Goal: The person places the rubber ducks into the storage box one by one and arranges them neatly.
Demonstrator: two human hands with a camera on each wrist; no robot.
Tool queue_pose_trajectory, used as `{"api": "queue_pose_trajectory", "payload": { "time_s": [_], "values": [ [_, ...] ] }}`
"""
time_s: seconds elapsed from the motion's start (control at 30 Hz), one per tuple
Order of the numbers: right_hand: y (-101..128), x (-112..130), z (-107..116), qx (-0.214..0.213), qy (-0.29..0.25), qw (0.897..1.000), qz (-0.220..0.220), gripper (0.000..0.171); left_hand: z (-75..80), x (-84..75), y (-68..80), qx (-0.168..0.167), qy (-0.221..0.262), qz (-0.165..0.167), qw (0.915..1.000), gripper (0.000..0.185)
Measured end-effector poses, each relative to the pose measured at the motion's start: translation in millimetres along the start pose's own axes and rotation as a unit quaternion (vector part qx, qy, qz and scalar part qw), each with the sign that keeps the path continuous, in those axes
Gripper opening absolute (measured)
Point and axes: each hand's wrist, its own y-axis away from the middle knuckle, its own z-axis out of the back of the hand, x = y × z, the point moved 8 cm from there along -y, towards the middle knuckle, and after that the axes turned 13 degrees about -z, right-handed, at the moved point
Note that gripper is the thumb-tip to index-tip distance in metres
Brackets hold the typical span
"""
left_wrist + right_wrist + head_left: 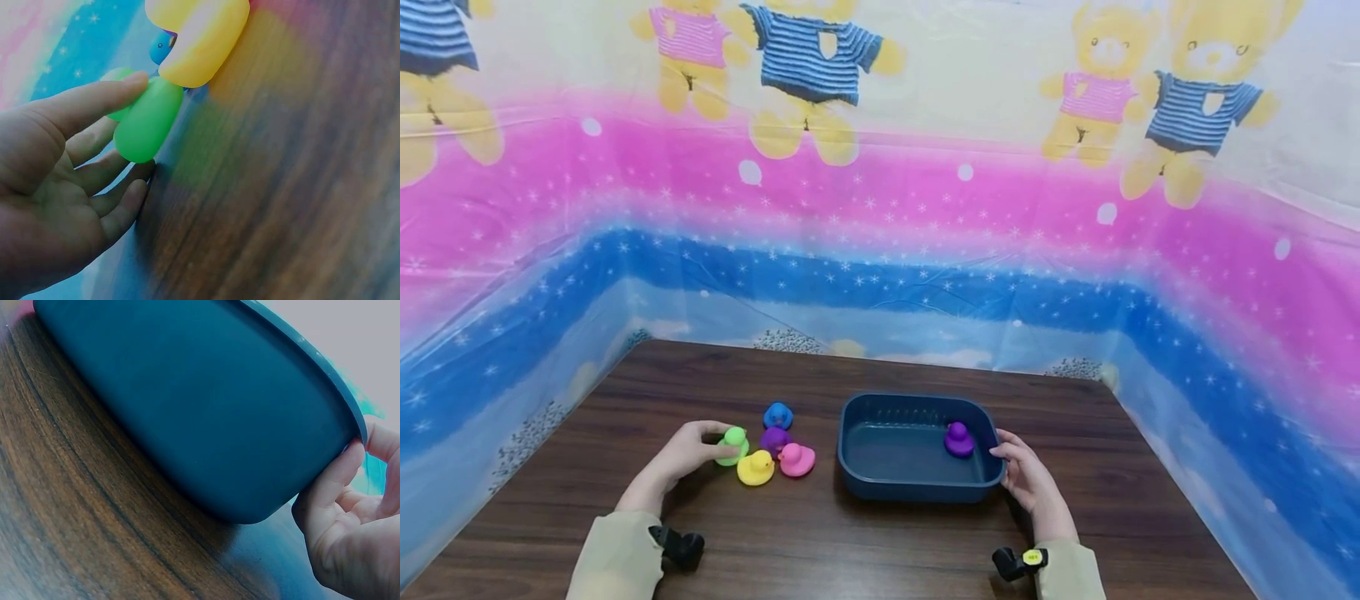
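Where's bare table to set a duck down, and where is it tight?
Free: the table in front of the blue basin, between both wrists, and behind the basin toward the wall. Crowded: the duck cluster left of the basin, around the green duck in the left hand.

I see smooth, slightly glossy rubbery-plastic ducks, green duck (732,444) and yellow duck (755,468); matt dark-blue plastic tub (917,487); dark wood-grain table (850,550), satin; shiny wrinkled plastic backdrop (925,208).
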Motion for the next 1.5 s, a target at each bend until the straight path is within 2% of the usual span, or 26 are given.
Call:
{"api": "queue_pose_trajectory", "payload": {
  "time_s": [0.3,0.5,0.8,1.0,1.27,1.5],
  "values": [
    [0.6,-0.8,0.5,-0.001,-0.008,1.0,-0.001,0.039,5.8,-1.0,0.7,-0.033,-0.005,-0.003,0.9994,0.044],
    [0.6,-1.1,0.7,-0.002,-0.009,1.0,-0.002,0.039,8.0,2.7,0.6,-0.05,0.013,0.003,0.9987,0.043],
    [0.2,-1.5,1.4,0.003,-0.007,1.0,-0.001,0.04,8.6,11.4,-0.1,-0.067,0.067,0.056,0.994,0.057],
    [1.8,-0.1,-0.8,0.002,-0.005,1.0,0.001,0.045,7.5,12.5,-0.3,-0.098,0.09,0.07,0.9887,0.059],
    [3.4,0.9,-2.1,0.0,-0.006,1.0,-0.001,0.05,3.7,6.7,-3.4,-0.127,0.108,0.069,0.9836,0.059],
    [3.4,0.9,-2.4,0.009,-0.008,1.0,0.0,0.05,-2.2,-12.2,-14.0,-0.131,0.113,0.066,0.9828,0.063]
  ]
}}
